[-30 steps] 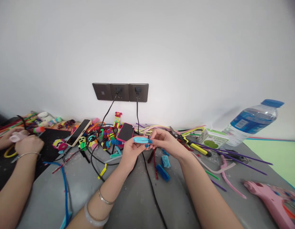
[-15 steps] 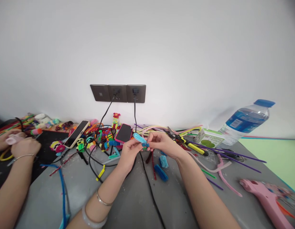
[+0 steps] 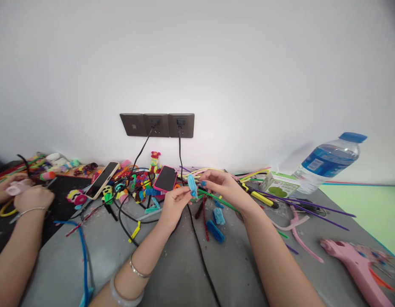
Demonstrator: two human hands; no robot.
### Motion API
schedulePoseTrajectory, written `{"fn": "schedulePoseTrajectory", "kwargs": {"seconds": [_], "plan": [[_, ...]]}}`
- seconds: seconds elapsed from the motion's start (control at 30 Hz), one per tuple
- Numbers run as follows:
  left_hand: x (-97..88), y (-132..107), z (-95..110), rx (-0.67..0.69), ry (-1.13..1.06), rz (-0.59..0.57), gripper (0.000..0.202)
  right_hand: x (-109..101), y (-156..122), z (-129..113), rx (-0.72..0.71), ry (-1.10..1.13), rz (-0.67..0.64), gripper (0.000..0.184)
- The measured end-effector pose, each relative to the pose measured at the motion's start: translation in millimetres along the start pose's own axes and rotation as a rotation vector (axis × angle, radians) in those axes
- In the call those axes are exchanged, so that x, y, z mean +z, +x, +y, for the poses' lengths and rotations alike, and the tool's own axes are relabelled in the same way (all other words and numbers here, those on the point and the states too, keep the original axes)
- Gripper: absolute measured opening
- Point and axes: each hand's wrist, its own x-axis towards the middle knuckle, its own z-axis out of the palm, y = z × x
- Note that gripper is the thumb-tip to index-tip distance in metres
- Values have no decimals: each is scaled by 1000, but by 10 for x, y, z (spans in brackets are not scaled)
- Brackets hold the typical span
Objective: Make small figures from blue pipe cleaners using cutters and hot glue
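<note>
Soft, even light brightens the smooth white wall [image 3: 235, 76] beyond the grip of the left hand [image 3: 171, 208], greying toward the corners, while the clear blue-capped plastic bottle [image 3: 329, 161] right of that grip looks wide-angle stretched beside a faint shadow.

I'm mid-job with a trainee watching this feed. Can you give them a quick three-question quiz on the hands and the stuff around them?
1. Multiple choice: what grips the raised light blue fuzzy piece? A) the person's right hand only; B) the person's left hand only; C) both hands.
2. True or false: in the picture, the water bottle stands to the left of the green-and-white box.
3. Count: how many black plugs sit in the dark wall plates?

Key: 1. B. 2. False; the bottle is to the right of the box. 3. Two.
</note>
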Motion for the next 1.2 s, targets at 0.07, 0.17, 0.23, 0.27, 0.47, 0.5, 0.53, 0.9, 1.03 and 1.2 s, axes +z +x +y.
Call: {"fn": "schedulePoseTrajectory", "kwargs": {"seconds": [0.07,0.17,0.23,0.27,0.47,0.5,0.53,0.9,1.03,1.2], "plan": [[3,-11,-2,-18,14,-42,32,17,3,3,-8,20,-15,28],[7,-22,-5,-42,15,-94,33,36,15,42,-1,38,-42,30],[9,-26,-4,-56,10,-113,34,36,15,59,23,46,-55,32],[10,-28,-3,-62,6,-120,34,33,13,62,34,53,-58,32],[17,-37,1,-88,-46,-158,37,2,-2,64,103,104,-79,34],[17,-37,1,-111,-65,-167,38,-3,-2,72,116,108,-84,35],[17,-38,2,-143,-88,-180,39,-7,-1,80,126,111,-90,35],[22,-25,18,-298,-263,-185,39,-33,-8,106,139,159,-132,31],[18,-27,15,-289,-239,-191,40,-42,-13,101,166,134,-158,32],[13,-34,11,-318,-241,-221,39,-54,-28,84,163,121,-181,31]]}}
